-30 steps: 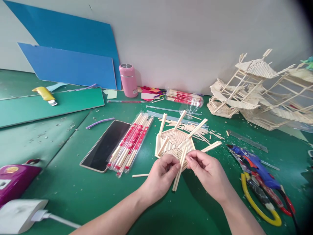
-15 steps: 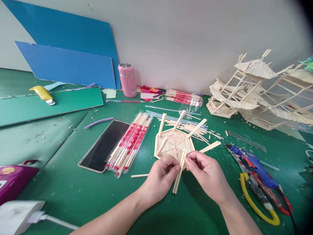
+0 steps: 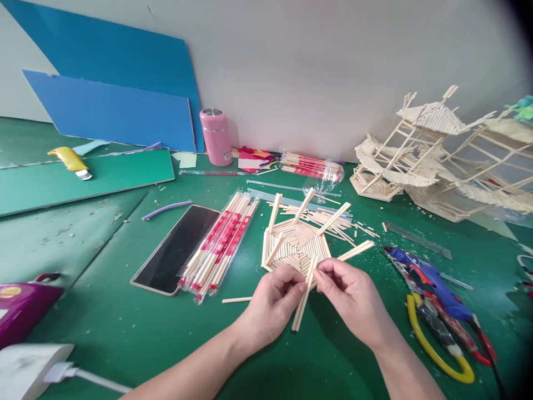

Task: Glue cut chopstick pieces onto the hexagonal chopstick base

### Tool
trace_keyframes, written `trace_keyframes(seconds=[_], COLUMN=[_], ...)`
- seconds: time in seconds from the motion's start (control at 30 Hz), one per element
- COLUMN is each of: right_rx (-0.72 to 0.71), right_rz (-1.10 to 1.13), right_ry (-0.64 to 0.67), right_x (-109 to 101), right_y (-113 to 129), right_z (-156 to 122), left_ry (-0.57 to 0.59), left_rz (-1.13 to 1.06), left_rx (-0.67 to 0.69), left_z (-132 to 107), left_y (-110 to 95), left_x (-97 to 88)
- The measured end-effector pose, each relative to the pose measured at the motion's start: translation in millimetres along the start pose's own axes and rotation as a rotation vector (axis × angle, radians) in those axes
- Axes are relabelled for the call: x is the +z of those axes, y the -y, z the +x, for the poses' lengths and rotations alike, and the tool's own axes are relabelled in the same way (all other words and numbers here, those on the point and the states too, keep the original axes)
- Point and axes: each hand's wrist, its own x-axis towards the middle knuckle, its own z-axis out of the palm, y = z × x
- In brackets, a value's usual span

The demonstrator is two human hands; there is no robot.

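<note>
Between my hands is a pair of pale wooden sticks [image 3: 301, 311], laid side by side and tilted over the near edge of a hexagonal stick base [image 3: 297, 244]. My left hand [image 3: 277, 303] pinches the pair from the left, thumb against it. From the right, my right hand [image 3: 347, 291] closes thumb and fingers on the same pair. Other paired sticks [image 3: 335, 218] stand up slanting from the base's corners. A single stick [image 3: 236, 300] pokes out left of my left hand, its other end hidden.
Wrapped chopsticks [image 3: 222, 244] and a phone [image 3: 177, 250] lie left of the base. Loose sticks [image 3: 333, 223] are behind it. A blue glue gun [image 3: 433, 283] and yellow-handled pliers [image 3: 441, 350] lie right. Stick pavilion models [image 3: 425, 150] and a pink flask [image 3: 216, 138] stand behind.
Both hands keep their pinch on the paired sticks, whose lower end has shifted very slightly left. The whole view has drifted a little; otherwise the objects stay put.
</note>
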Motion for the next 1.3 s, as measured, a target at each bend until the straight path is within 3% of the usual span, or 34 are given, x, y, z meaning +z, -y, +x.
trace_keyframes(seconds=[0.43,0.63,0.77,0.9,1.3], right_rx=[0.018,0.057,0.07,0.148,0.152], right_rz=[0.006,0.147,0.211,0.431,0.668], right_ry=[0.019,0.051,-0.001,-0.037,-0.18], right_x=[-1,1,6,9,-7], right_y=[-3,0,-2,-11,-5], right_z=[0,1,4,7,19], left_ry=[0.007,0.013,0.025,0.06,0.245], left_rz=[0.027,0.012,-0.046,-0.148,-0.415], left_rx=[0.014,-0.013,-0.042,-0.072,-0.249], left_z=[1,1,1,1,-2], left_y=[0,2,1,-1,2], left_x=[0.3,2.0,3.5,2.5,-1.6])
